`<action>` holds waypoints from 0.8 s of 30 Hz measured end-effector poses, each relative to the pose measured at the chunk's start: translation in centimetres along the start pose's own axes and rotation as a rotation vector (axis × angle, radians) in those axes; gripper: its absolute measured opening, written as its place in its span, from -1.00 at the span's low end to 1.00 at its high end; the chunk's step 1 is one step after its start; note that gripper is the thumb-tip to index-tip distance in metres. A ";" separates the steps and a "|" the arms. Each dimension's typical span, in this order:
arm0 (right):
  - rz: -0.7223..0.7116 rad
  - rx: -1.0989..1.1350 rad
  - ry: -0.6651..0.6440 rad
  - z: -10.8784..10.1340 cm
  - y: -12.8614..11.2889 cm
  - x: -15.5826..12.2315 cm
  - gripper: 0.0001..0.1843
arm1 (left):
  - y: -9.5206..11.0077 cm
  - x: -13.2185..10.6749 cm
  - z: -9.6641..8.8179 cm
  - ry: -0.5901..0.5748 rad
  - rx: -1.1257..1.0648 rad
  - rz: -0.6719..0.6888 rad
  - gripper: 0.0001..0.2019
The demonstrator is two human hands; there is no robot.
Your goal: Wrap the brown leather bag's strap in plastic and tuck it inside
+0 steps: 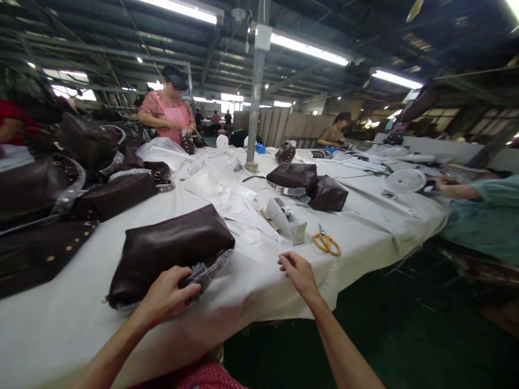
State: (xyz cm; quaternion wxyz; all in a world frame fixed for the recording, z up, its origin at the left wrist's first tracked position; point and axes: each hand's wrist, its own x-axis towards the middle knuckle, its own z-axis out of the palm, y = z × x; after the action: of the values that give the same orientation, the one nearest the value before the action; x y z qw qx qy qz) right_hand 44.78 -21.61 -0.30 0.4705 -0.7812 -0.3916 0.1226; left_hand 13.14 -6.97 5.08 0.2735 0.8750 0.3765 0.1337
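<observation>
A dark brown leather handbag (170,243) lies on its side at the near edge of the white-covered table. My left hand (172,294) is closed around the bag's strap (208,270), which is wrapped in clear plastic. To the right of the bag, my right hand (298,273) hovers by the table edge, fingers bent and tips pinched together; anything between them is too small to make out. Just beyond it stands a white tape dispenser (286,221). Scissors with yellow handles (326,244) lie with blades partly apart, right of the dispenser.
Several more brown bags (117,194) are piled at the left. Two others (328,192) lie past the dispenser, near loose white sheets (219,183). A metal post (255,92) rises mid-table. One co-worker in a pink apron (174,116) stands opposite; another's green sleeve (486,216) is at the right, by a white fan (405,181).
</observation>
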 end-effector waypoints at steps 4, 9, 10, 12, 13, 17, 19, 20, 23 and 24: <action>-0.002 -0.206 0.103 -2.6 1.5 1.6 -0.73 | -0.3 0.3 0.9 -0.018 0.056 0.022 -0.65; -0.007 -0.470 0.131 -2.7 2.2 2.5 -0.74 | -1.6 0.5 2.1 0.014 0.053 0.019 -0.58; -0.028 -0.509 0.114 -2.2 2.2 2.7 -0.73 | -1.8 0.5 2.2 0.023 0.055 0.027 -0.58; -0.079 -0.569 0.070 -0.8 2.0 3.2 -0.75 | -1.9 0.6 2.3 0.038 0.058 0.040 -0.60; -0.101 -0.592 0.051 -0.1 1.8 3.5 -0.77 | -1.9 0.5 2.3 0.040 0.059 0.042 -0.60; -0.152 -0.649 0.037 1.9 1.6 4.6 -0.77 | -1.4 0.2 2.0 0.010 0.058 0.040 -0.60; -0.160 -0.662 0.057 2.0 1.6 4.9 -0.75 | -1.3 0.1 2.0 0.009 0.049 0.041 -0.61; -0.161 -0.666 0.068 1.8 1.6 5.0 -0.74 | -1.2 0.0 2.0 0.014 0.043 0.039 -0.61; -0.164 -0.681 0.093 0.9 1.2 5.5 -0.73 | -1.1 -0.1 2.2 0.021 0.039 0.029 -0.61; -0.168 -0.687 0.098 0.6 0.9 5.9 -0.72 | -1.1 -0.1 2.3 0.016 0.039 0.025 -0.61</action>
State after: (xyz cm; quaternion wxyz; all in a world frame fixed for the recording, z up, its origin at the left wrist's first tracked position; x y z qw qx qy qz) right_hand 48.77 -17.19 -0.37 0.2070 -0.8639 -0.4497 -0.0931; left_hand 13.40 -7.29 2.54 0.2517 0.8837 0.3702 0.1367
